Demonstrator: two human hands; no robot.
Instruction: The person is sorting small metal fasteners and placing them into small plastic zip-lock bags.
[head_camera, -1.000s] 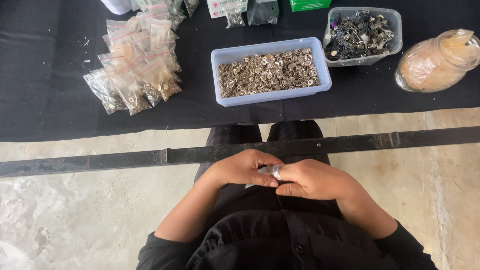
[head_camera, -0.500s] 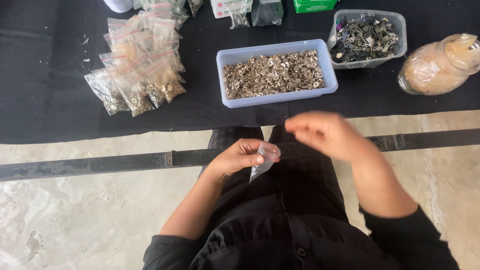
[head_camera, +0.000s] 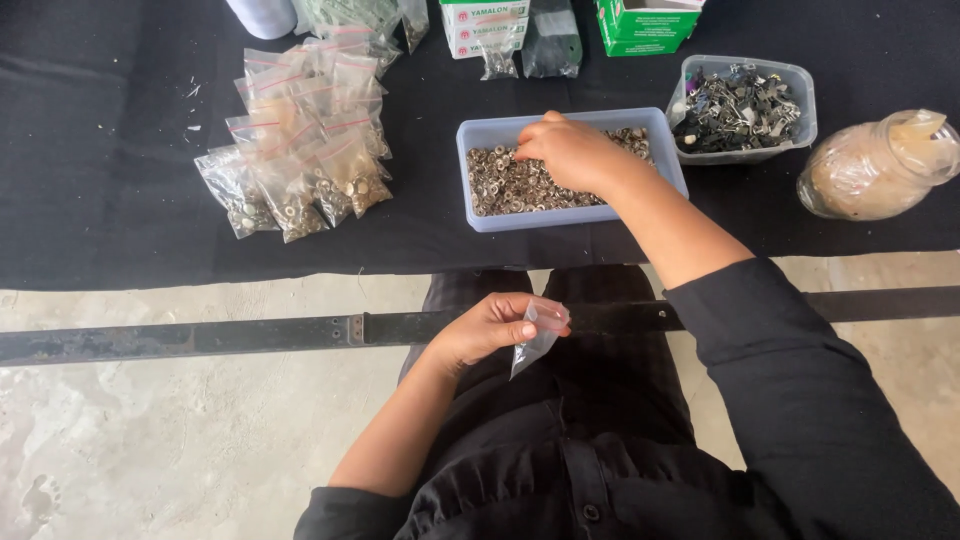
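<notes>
One view only, from the head camera. Left hand sits over the lap, fingers pinching a small clear plastic bag at its top edge; the bag hangs down, looks empty. Right hand reaches into the pale blue tray on the black cloth, fingers curled down onto the small metal rings; can't tell if it has any pinched. Left of the tray, a pile of filled bags. Right of it, a clear tub of dark parts, then a tipped jar.
</notes>
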